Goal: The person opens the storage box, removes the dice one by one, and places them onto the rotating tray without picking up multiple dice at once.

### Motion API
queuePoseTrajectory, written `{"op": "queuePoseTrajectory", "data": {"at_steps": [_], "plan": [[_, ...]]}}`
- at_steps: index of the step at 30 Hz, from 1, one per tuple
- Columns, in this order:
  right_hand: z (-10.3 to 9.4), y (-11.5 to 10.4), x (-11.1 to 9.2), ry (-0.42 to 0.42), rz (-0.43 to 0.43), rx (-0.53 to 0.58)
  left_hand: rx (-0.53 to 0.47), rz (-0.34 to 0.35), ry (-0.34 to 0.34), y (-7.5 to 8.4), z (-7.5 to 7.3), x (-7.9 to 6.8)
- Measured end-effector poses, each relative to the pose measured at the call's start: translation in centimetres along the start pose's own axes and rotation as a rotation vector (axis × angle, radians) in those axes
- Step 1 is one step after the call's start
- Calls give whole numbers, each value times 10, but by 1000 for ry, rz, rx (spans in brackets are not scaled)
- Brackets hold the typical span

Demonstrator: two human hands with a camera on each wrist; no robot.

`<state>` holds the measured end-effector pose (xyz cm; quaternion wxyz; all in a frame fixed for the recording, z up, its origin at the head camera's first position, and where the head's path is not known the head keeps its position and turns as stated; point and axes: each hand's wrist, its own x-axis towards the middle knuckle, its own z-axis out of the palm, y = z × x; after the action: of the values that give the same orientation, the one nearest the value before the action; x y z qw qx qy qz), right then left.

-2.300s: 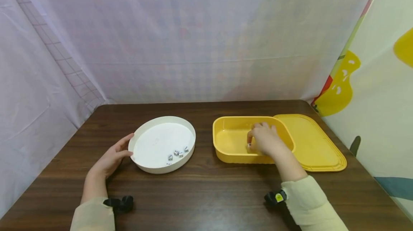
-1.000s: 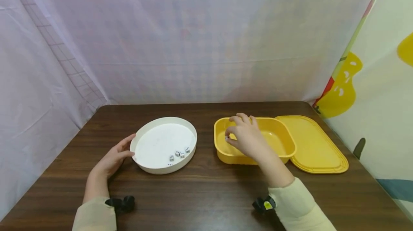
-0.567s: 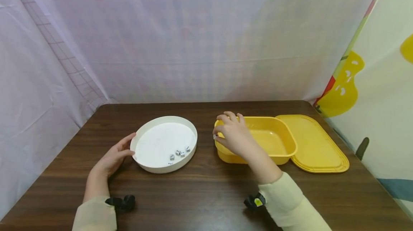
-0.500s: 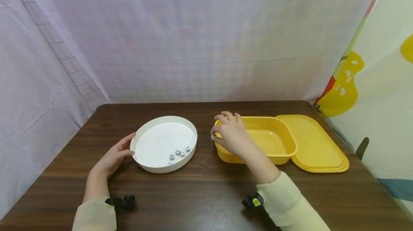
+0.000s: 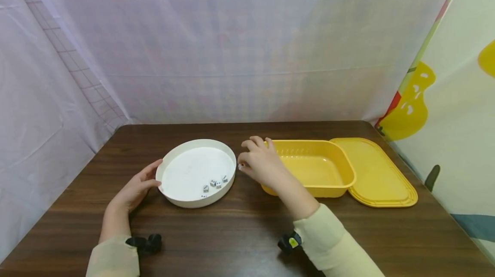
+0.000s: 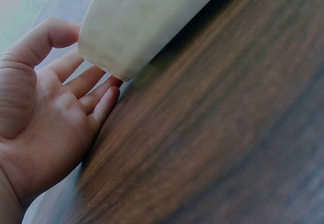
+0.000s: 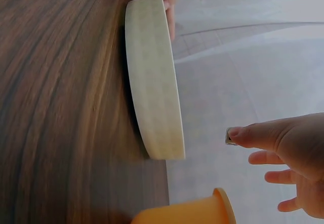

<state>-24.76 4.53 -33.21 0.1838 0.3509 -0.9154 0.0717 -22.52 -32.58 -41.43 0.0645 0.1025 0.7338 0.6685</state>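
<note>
My right hand (image 5: 261, 163) pinches a small white die (image 5: 240, 165) between thumb and index finger, its other fingers spread. It hovers in the gap between the round white tray (image 5: 185, 203) and the yellow box (image 5: 309, 191), past the box's left end. The right wrist view shows the die (image 7: 230, 137) at the thumb tip, raised above the tray's wall (image 7: 152, 77). Several dice (image 5: 213, 184) lie inside the tray near its front right. My left hand (image 5: 133, 191) rests against the tray's left wall with relaxed fingers; thumb and fingertips touch its outside (image 6: 126, 26).
A yellow lid (image 5: 383, 174) lies flat to the right of the box, partly under or behind its right end. Everything stands on a dark wooden table (image 5: 216, 242). A pale curtain (image 5: 247, 53) hangs behind the table's far edge.
My right hand has lifted a die out of the yellow box and carried it leftward over the box's edge toward the tray. The left hand and the dice in the tray stay put.
</note>
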Motion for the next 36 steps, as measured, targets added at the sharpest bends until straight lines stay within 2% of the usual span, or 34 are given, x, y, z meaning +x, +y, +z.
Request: {"op": "queuePoseTrajectory", "data": {"at_steps": [10, 23, 36], "plan": [[10, -8, 10, -36, -8, -18, -6, 1, -2, 1, -1, 0], [21, -15, 17, -65, 7, 10, -10, -1, -6, 2, 0, 0], [35, -16, 20, -73, 8, 13, -8, -10, -2, 3, 0, 0]]}}
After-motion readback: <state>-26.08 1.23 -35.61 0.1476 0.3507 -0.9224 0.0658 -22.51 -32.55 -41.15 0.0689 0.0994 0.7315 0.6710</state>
